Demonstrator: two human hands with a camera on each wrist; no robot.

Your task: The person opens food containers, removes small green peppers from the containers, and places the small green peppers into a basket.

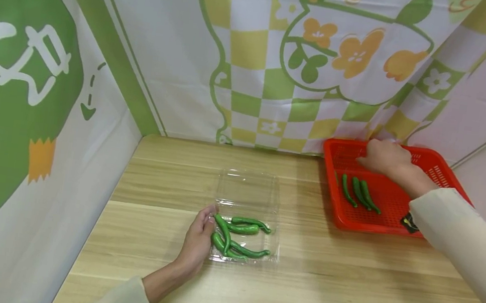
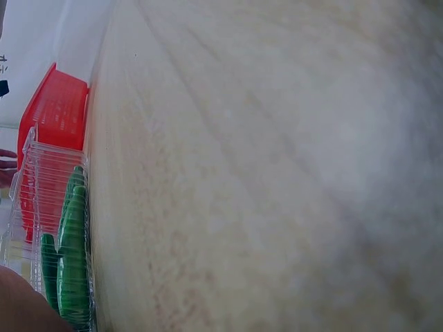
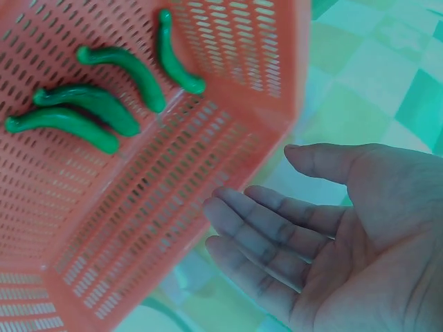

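My left hand (image 1: 198, 237) grips the left side of a clear plastic clamshell box (image 1: 274, 246) on the table, its thumb close by the rim. The box's lid (image 1: 249, 187) is folded back, away from me. Several green chili peppers (image 1: 244, 229) lie inside, some crossing each other; the left wrist view shows more green peppers (image 2: 73, 256) through the clear wall. At the far right, my right hand (image 1: 385, 156) is over the back rim of a red plastic basket (image 1: 337, 213). Its fingers (image 3: 259, 232) are extended and hold nothing. Several green chili peppers (image 3: 124, 76) lie on the basket floor.
A black tag (image 1: 409, 222) shows at the basket's front, partly covered by the right sleeve (image 1: 456, 233). Behind the wooden table (image 1: 167, 177) hangs a checked, flowered cloth (image 1: 272, 94). A white and green panel (image 1: 101, 154) stands along the left.
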